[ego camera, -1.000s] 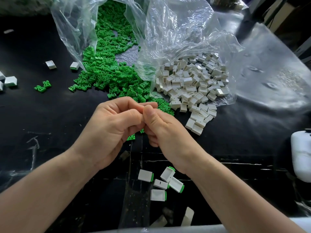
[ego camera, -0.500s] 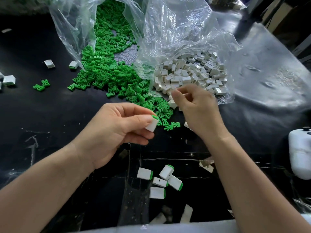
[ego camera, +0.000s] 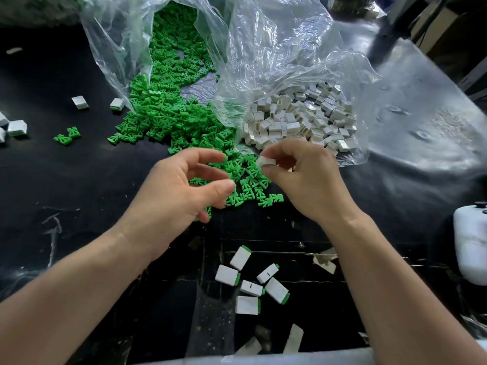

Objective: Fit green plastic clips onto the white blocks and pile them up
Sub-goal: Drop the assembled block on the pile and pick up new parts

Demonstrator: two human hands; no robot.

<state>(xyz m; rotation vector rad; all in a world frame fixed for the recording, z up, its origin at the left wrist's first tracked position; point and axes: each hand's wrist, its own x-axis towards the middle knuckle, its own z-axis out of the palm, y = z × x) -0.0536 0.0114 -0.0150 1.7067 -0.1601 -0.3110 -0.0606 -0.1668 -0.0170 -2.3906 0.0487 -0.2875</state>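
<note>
My right hand [ego camera: 311,180] pinches a single white block [ego camera: 267,162] between thumb and fingertips, just in front of the heap of white blocks [ego camera: 297,122] spilling from a clear bag. My left hand [ego camera: 181,188] hovers over the near edge of the spread of green clips [ego camera: 168,114], fingers loosely curled with nothing in them. Several finished white blocks with green clip ends [ego camera: 250,283] lie in a loose cluster on the black table between my forearms.
Two crumpled clear plastic bags [ego camera: 276,48] rise at the back. Loose white blocks [ego camera: 17,127] and two stray green clips [ego camera: 67,135] lie at the left. A white plastic container [ego camera: 471,246] stands at the right edge. White scraps [ego camera: 325,260] lie near my right forearm.
My left hand let go of the clipped block, which now lies with the cluster below, and moved over the green clips. My right hand picked a white block from the heap and drew back.
</note>
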